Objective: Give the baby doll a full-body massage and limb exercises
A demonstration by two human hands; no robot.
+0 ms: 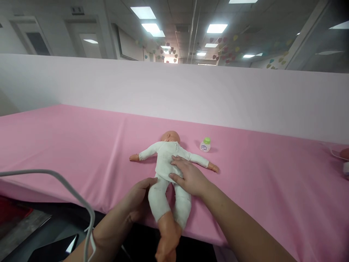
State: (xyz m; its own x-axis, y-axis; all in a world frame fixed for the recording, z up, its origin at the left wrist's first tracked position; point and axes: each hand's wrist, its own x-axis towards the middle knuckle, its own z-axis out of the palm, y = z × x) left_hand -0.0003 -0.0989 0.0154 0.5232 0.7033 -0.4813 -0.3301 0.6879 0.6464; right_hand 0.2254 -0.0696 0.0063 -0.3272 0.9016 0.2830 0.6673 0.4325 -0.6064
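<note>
A table (81, 145) covered in a pink cloth was seen filling most of the view, with a pale partition wall (191, 91) standing along its far side. A baby doll (166, 160) in a white suit was laid face down near the front edge of the table, head pointed away from the person, arms spread out flat to both sides, and its bare feet were hung out past the table edge. The right hand (188, 176) was laid flat on the doll's lower back, fingers spread and pressed on the white cloth, nothing gripped. The left hand (137, 200) was curled against the doll's left thigh from the side, thumb on top of the leg; whether the leg was fully clasped could not be told, since the fingers were hidden under it. A grey cable (68, 189) was draped in an arc across the lower left, in front of the left forearm. A dark tablet-like slab (54, 249) was seen below the table edge at lower left. A small bottle (205, 145) with a green cap was stood upright on the cloth, just beyond the doll's right arm and well apart from both hands.
</note>
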